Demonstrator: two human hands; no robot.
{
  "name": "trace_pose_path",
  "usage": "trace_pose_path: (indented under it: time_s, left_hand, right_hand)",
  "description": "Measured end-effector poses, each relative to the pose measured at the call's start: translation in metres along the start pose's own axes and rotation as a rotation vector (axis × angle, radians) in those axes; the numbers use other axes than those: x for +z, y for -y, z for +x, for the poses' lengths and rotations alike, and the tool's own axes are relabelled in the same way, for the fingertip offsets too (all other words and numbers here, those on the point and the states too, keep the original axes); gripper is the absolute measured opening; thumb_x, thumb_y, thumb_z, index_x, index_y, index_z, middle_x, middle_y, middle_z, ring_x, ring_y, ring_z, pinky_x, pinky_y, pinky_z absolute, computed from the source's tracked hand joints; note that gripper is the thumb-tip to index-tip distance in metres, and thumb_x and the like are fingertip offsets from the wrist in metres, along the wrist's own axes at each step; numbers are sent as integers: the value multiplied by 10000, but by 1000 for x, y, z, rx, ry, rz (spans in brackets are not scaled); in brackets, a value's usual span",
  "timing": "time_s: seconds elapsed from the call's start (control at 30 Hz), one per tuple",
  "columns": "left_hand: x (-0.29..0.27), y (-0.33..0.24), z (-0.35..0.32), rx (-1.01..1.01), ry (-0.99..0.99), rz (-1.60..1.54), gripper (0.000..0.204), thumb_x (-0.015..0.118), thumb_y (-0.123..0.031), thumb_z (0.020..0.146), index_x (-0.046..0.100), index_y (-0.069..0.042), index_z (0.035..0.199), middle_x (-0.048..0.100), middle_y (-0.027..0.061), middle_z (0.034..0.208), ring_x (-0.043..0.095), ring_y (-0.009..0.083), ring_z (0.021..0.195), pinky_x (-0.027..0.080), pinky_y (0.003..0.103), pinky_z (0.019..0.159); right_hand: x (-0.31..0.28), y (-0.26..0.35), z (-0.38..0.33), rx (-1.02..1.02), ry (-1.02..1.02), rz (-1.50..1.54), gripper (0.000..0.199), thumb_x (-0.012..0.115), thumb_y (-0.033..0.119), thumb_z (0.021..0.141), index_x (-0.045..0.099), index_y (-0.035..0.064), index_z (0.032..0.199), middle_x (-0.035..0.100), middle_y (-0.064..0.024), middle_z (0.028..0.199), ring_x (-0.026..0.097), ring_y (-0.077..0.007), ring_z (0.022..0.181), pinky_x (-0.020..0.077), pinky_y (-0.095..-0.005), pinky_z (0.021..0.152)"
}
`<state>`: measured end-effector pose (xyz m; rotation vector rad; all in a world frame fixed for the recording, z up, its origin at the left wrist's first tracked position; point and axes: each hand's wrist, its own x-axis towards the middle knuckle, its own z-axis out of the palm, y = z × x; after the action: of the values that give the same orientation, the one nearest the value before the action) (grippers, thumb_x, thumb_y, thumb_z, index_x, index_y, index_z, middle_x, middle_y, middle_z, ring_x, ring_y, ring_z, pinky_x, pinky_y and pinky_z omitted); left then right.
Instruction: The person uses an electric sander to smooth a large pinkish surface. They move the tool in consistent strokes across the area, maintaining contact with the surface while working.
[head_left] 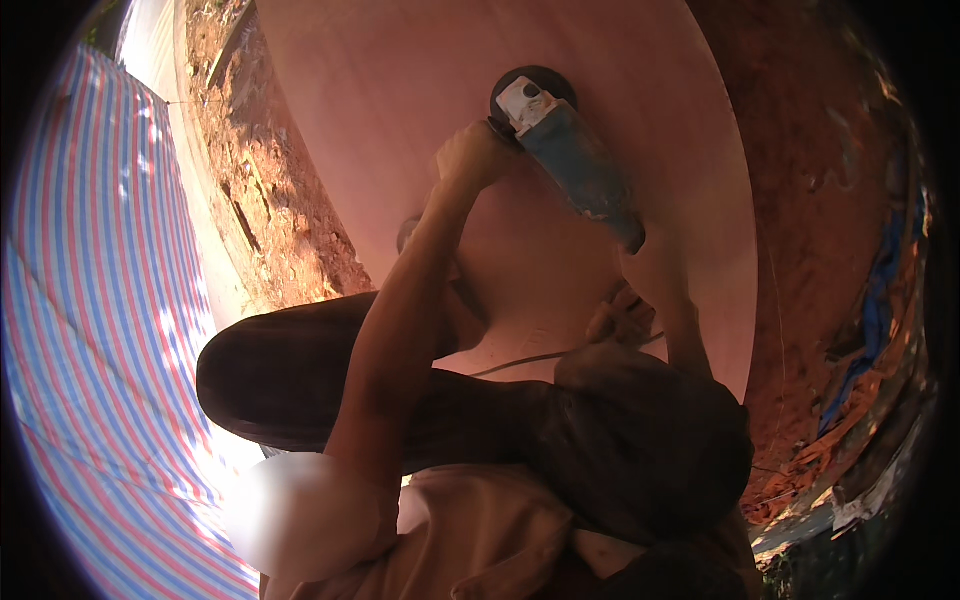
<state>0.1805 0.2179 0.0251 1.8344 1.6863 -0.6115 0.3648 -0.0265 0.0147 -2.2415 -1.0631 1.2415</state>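
A teal angle grinder point(578, 160) with a pale metal head lies slantwise over a broad reddish-brown wooden slab point(390, 110). Its dark round disc point(562, 82) shows around the head, close against the slab's surface. My left hand point(475, 158) is closed around the side handle near the head; the handle itself is mostly hidden. At the rear end of the tool, my right hand point(655, 268) grips the body, its fingers partly lost in shade. A dark cable point(530, 358) runs across the slab by my bare foot point(622, 318).
My crossed legs in dark trousers point(290, 375) rest at the slab's near end. A small round object point(408, 232) shows partly behind my left forearm. Reddish soil point(820, 200) lies to both sides. Striped sheeting point(100, 270) hangs at left; blue cloth point(872, 310) lies far right.
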Motion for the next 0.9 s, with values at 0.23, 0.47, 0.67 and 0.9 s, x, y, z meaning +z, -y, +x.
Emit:
trace_pose_path:
  time_s: [0.23,0.47,0.67,0.9]
  left_hand:
    - [21,-117,-6,332,106,113,225,697,-276,895,840,-128,984,822,122,1029,800,293,986,603,405,823]
    - [47,-184,-23,634,51,146,192,713,-276,894,845,-160,974,817,82,967,801,252,946,585,380,761]
    - [13,-89,5,308,15,57,273,686,-308,896,833,-101,995,819,147,1052,793,326,1008,611,426,838]
    - [-36,41,21,-71,-12,-13,549,654,-599,949,814,-127,1180,794,173,1188,736,367,1177,578,485,954]
  right_hand:
    - [-18,-73,-38,165,-223,57,442,757,204,932,689,14,1326,767,-208,1019,761,-413,939,573,-488,816]
    - [-20,-130,-74,451,-219,368,444,756,121,922,674,-32,1330,762,-133,912,746,-285,739,566,-413,706]
    - [-7,-66,-32,-2,-226,71,416,737,133,928,675,-27,1307,766,-203,1001,766,-416,955,583,-470,847]
    - [24,43,34,-108,124,-29,443,726,164,921,662,8,1331,751,-254,1161,736,-443,1094,571,-501,929]
